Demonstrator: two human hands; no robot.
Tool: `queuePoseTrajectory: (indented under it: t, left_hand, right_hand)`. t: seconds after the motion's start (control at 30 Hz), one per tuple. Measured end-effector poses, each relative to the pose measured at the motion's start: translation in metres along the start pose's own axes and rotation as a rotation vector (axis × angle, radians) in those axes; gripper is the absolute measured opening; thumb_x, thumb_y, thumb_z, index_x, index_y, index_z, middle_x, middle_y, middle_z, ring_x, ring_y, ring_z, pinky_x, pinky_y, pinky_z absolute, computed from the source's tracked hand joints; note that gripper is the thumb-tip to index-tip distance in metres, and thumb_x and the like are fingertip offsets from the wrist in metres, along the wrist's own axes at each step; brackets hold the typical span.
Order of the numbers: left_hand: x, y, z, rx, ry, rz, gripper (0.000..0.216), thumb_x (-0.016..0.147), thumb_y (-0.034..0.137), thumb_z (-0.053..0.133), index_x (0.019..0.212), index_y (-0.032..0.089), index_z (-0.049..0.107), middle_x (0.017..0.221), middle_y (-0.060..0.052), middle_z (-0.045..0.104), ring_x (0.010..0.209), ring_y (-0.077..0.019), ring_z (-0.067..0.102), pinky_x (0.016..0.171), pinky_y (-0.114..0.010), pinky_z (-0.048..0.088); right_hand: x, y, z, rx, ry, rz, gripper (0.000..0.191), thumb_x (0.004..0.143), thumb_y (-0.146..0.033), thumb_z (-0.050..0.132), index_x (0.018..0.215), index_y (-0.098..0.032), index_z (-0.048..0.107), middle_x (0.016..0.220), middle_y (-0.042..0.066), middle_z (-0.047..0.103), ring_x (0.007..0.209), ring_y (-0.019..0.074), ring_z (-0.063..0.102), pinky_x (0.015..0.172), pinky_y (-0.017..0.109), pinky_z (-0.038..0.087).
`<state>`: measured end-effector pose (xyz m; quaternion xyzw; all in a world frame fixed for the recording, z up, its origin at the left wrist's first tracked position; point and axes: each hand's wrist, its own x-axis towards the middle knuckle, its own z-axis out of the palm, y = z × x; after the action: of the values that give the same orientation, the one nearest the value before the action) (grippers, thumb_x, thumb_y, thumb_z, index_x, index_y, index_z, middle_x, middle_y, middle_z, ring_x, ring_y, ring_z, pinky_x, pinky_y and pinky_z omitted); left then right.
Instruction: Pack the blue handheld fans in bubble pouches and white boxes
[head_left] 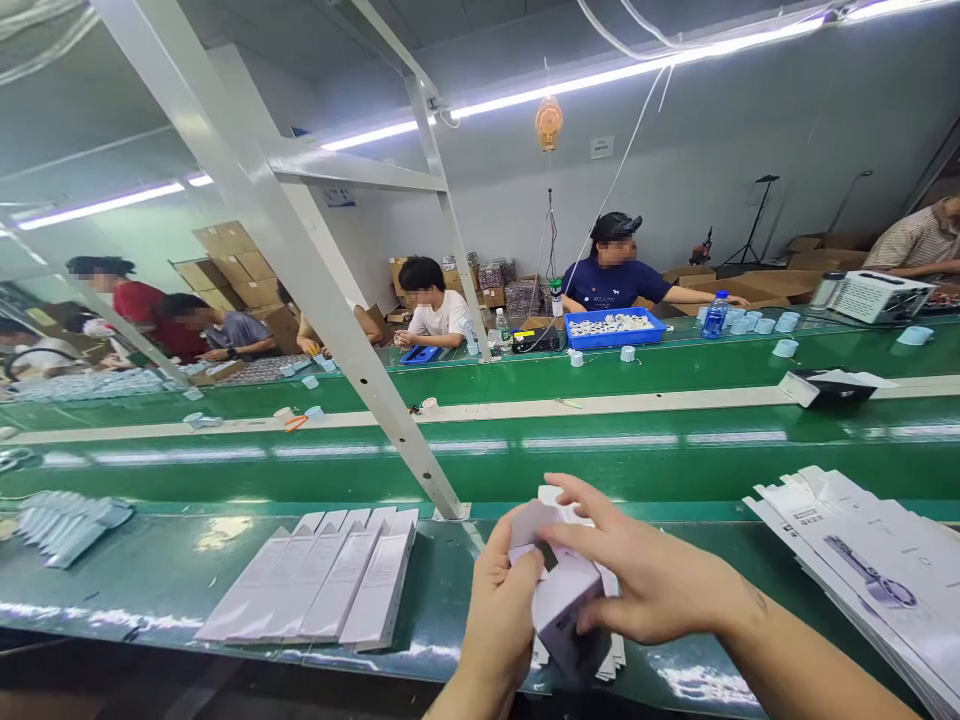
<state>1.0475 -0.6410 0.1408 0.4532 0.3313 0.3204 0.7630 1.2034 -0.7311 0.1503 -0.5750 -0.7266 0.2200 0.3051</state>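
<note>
Both of my hands are around a small white cardboard box (pixel 568 597), held tilted above the bench's front edge. My left hand (pixel 499 600) grips its left side, the thumb by the opening at its top end. My right hand (pixel 645 575) has its thumb on the box's lower part and its fingers over the raised flaps. Whether anything lies inside the box cannot be seen. Partly hidden below it are more white cartons (pixel 615 655). To the left, several white boxes (pixel 330 580) lie side by side. Flat printed cartons (pixel 862 570) are stacked at right.
A white metal post (pixel 360 375) rises from the green bench (pixel 435 560) left of my hands. Pale blue packets (pixel 67 525) lie far left. Across the green conveyor (pixel 600 455) are a black box (pixel 829 388), a blue tray (pixel 615 338) of small white parts, and several seated people.
</note>
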Motion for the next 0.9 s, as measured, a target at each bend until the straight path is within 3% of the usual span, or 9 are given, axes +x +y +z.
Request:
queuePoseTrajectory:
  t: [0.07,0.13,0.23,0.33,0.43,0.5,0.6,0.77,0.9]
  left_hand:
    - [0.0,-0.004,-0.001,-0.026,0.173,0.045,0.041,0.065,0.025,0.071,0.105,0.019,0.069,0.087,-0.003,0.072,0.071,-0.0169,0.064,0.066,-0.026,0.05]
    - [-0.002,-0.005,-0.006,0.044,0.244,0.1,0.036,0.067,0.031,0.071,0.101,0.019,0.072,0.096,-0.007,0.074,0.086,-0.0233,0.067,0.077,-0.033,0.052]
    - [-0.008,0.0,-0.02,0.309,0.078,0.183,0.036,0.069,0.035,0.074,0.102,0.021,0.076,0.13,-0.012,0.065,0.124,-0.0319,0.054,0.107,-0.042,0.039]
    - [-0.011,0.012,-0.03,0.433,-0.181,0.146,0.034,0.069,0.036,0.077,0.1,0.023,0.076,0.154,-0.01,0.041,0.141,-0.0355,0.035,0.115,-0.046,0.027]
    - [-0.014,0.017,-0.028,0.225,-0.269,0.036,0.034,0.068,0.031,0.078,0.1,0.023,0.072,0.15,-0.01,0.045,0.126,-0.0322,0.052,0.099,-0.04,0.045]
    - [-0.017,0.014,-0.021,0.02,-0.222,-0.042,0.044,0.065,0.023,0.078,0.108,0.025,0.066,0.123,-0.009,0.064,0.099,-0.0235,0.064,0.08,-0.031,0.051]
    - [-0.026,0.008,-0.008,-0.124,-0.085,-0.093,0.043,0.061,0.015,0.073,0.102,0.022,0.063,0.089,-0.003,0.068,0.073,-0.0159,0.062,0.067,-0.026,0.049]
    - [-0.038,0.011,0.005,-0.105,0.067,-0.049,0.037,0.056,0.008,0.067,0.091,0.021,0.063,0.09,-0.001,0.066,0.072,-0.0149,0.061,0.064,-0.024,0.047]
    - [-0.044,0.013,0.008,-0.095,0.123,-0.006,0.034,0.056,0.008,0.067,0.087,0.022,0.063,0.103,-0.002,0.065,0.084,-0.018,0.062,0.072,-0.027,0.049]
  right_hand:
    - [-0.003,-0.006,0.019,-0.078,0.149,-0.001,0.085,0.077,-0.021,0.07,0.148,-0.028,0.025,0.156,0.015,0.019,0.139,0.0352,0.034,0.109,0.048,0.041]
    - [-0.004,-0.008,0.042,-0.09,0.316,-0.076,0.104,0.074,-0.029,0.075,0.151,-0.025,0.006,0.151,0.019,0.027,0.138,0.037,0.036,0.109,0.05,0.041]
    - [0.0,-0.004,0.064,0.044,0.531,-0.101,0.103,0.069,-0.026,0.079,0.144,-0.026,0.009,0.139,0.018,0.041,0.124,0.0328,0.052,0.1,0.046,0.049]
    - [0.0,0.001,0.064,0.253,0.43,-0.024,0.09,0.064,-0.014,0.076,0.136,-0.028,0.024,0.128,0.011,0.051,0.11,0.0254,0.06,0.092,0.037,0.054]
    - [-0.003,0.001,0.057,0.322,0.32,-0.046,0.095,0.056,-0.009,0.075,0.135,-0.029,0.026,0.132,0.009,0.049,0.118,0.0262,0.056,0.099,0.038,0.049]
    - [-0.004,-0.001,0.056,0.318,0.335,-0.094,0.097,0.056,-0.008,0.074,0.136,-0.029,0.025,0.134,0.01,0.048,0.121,0.0259,0.054,0.1,0.037,0.048]
    - [-0.002,-0.002,0.057,0.306,0.318,-0.17,0.096,0.055,-0.008,0.074,0.135,-0.029,0.025,0.133,0.01,0.049,0.119,0.0249,0.056,0.095,0.032,0.051]
    - [0.001,0.005,0.054,0.307,0.25,-0.269,0.097,0.059,-0.013,0.076,0.137,-0.029,0.021,0.133,0.011,0.05,0.12,0.0253,0.056,0.095,0.031,0.05]
    - [0.003,0.012,0.049,0.352,0.168,-0.311,0.101,0.057,-0.017,0.079,0.139,-0.03,0.021,0.137,0.011,0.048,0.118,0.0254,0.058,0.092,0.031,0.05]
